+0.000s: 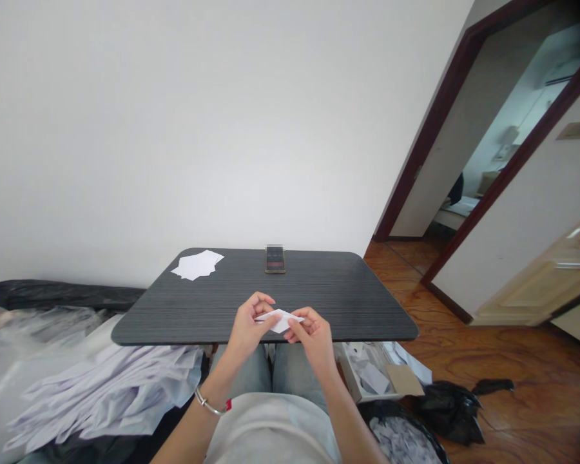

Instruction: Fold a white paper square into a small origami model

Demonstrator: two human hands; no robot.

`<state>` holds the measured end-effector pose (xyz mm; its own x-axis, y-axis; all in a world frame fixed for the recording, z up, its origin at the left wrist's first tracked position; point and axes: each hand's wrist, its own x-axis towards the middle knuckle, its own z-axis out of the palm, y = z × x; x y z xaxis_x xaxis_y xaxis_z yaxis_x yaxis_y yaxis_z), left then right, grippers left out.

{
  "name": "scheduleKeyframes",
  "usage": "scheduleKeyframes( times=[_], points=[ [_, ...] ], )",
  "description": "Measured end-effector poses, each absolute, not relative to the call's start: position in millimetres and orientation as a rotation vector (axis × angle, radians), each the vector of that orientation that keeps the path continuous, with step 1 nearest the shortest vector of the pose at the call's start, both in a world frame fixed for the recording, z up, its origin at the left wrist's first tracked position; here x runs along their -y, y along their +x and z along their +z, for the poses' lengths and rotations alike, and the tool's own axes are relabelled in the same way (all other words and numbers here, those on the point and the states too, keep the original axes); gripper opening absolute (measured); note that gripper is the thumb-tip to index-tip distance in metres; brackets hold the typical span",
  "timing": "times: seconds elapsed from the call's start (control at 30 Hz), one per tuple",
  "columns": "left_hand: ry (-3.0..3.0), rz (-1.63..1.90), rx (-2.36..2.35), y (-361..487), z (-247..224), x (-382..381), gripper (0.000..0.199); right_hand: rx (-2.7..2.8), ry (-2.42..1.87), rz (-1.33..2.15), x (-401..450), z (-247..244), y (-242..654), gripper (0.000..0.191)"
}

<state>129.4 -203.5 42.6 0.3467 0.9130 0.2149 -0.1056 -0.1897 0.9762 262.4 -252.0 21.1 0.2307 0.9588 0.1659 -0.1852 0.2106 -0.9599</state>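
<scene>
Between my two hands is a small folded piece of white paper (pixel 281 321), held above the near edge of the dark table (pixel 328 290). My left hand (pixel 252 325) pinches its left corner between thumb and fingers. On the opposite corner, my right hand (pixel 312 332) grips the paper the same way, fingers curled behind it. The paper has pointed ends at left and right and a lower part hanging down between the thumbs. A loose pile of white paper sheets (pixel 197 265) lies at the table's far left.
A phone (pixel 275 259) sits at the table's back edge by the wall. White cloth-like sheets (pixel 111 393) are heaped at lower left. Right of my legs are a box with papers (pixel 362 380), a black bag of paper pieces (pixel 401 438) and another black bag (pixel 452 409).
</scene>
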Motion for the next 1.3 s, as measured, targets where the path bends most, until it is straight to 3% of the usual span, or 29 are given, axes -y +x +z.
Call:
scheduleKeyframes(
  times=[0.17,1.3],
  points=[
    [1.442,1.123,-0.797,127,43,203,0.027,1.005,-1.004,0.899,253,22,266,0.017],
    [1.595,1.166,-0.882,126,50,208,0.024,0.936,-1.089,1.178,245,18,282,0.024]
  ],
)
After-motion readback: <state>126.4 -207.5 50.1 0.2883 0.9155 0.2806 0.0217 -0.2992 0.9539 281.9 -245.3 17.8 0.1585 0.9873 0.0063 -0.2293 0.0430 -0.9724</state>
